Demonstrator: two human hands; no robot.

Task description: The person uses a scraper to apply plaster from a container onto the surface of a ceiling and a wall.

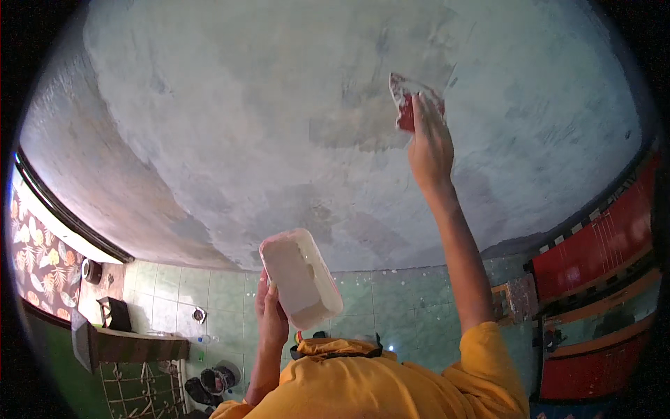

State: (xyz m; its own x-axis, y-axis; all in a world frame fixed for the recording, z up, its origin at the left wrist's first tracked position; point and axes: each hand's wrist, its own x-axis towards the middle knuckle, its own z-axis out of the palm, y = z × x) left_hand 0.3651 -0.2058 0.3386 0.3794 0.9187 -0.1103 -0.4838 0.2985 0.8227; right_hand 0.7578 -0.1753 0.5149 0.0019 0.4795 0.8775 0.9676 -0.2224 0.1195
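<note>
My right hand (431, 148) is raised against a grey, patchily plastered wall (237, 98). Its fingers press on a flat red putty scraper (405, 113), whose face is smeared with white paste. The scraper lies against the wall beside a darker, damp-looking patch (335, 131). Lower down, my left hand (272, 313) grips a rectangular tub (332, 306) with rounded corners by its left side. Pale grey-white putty (285, 274) covers much of the inside of the tub, which is tilted.
Green floor tiles (391, 300) with white specks run along the wall's foot. To the right stands a red cabinet (583, 244). At lower left are a dark bucket (218, 379), a metal grille (139, 384) and a ledge (139, 346). A leaf-patterned cloth (43, 262) hangs far left.
</note>
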